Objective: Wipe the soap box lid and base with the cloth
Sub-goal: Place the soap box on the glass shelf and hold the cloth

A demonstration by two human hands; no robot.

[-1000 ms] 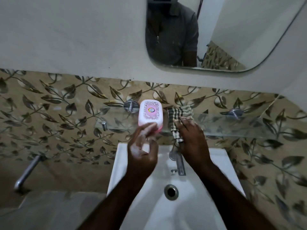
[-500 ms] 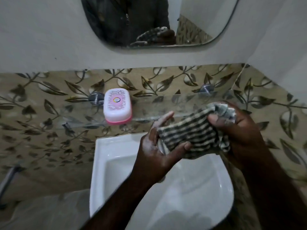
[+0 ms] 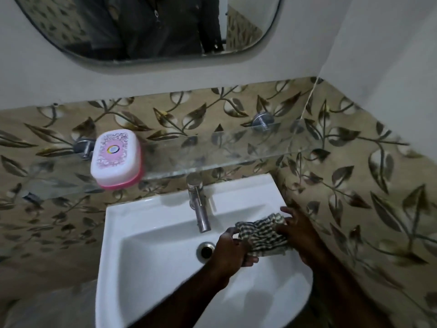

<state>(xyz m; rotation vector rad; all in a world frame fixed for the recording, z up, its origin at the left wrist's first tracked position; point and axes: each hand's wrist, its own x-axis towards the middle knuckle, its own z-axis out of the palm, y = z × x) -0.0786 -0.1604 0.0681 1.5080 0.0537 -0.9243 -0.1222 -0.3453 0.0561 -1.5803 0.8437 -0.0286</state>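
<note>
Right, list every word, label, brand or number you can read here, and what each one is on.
No readable text anywhere.
On the soap box lid: pink pattern round a circular emblem; any lettering there is too blurred to read.
On the cloth, tap and sink: no markings show.

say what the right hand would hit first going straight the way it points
The right hand probably meets the white ceramic sink's back ledge, right of the steel tap; depth unclear.
</note>
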